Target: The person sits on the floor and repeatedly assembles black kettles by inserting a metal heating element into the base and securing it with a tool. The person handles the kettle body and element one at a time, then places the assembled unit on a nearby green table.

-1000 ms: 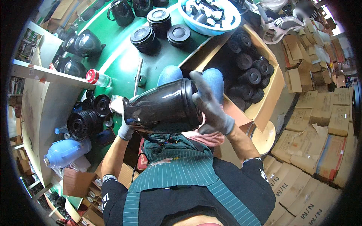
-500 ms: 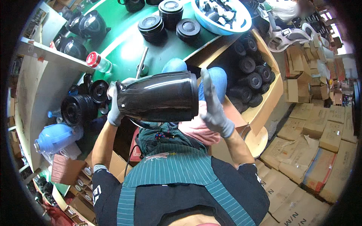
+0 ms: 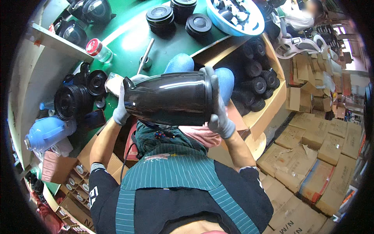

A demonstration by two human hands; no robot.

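Observation:
A glossy black jug body [image 3: 167,99] lies sideways in front of me, above my lap. Its narrower end with the spout points left, and its wide rimmed end faces right. My left hand [image 3: 121,107], in a grey glove, grips the spout end; some of its fingers are hidden behind the jug. My right hand [image 3: 220,111], also gloved, is pressed against the wide end, with its fingers reaching up along the rim. Just beyond the left hand sits a small pale, clear-wrapped item [image 3: 113,84]; I cannot make out what it is.
Stacked black lids [image 3: 159,17] and a blue basin [image 3: 237,27] of small parts stand on the green table [image 3: 128,35]. A red-capped jar [image 3: 99,50], black discs [image 3: 68,101] and a blue jug [image 3: 48,132] are at left. A carton [image 3: 269,113] of black round parts stands right.
My right hand has closed in from beside the wide end and now presses on it. The jug sits slightly further right in view, and the surroundings have shifted a little as my head moved.

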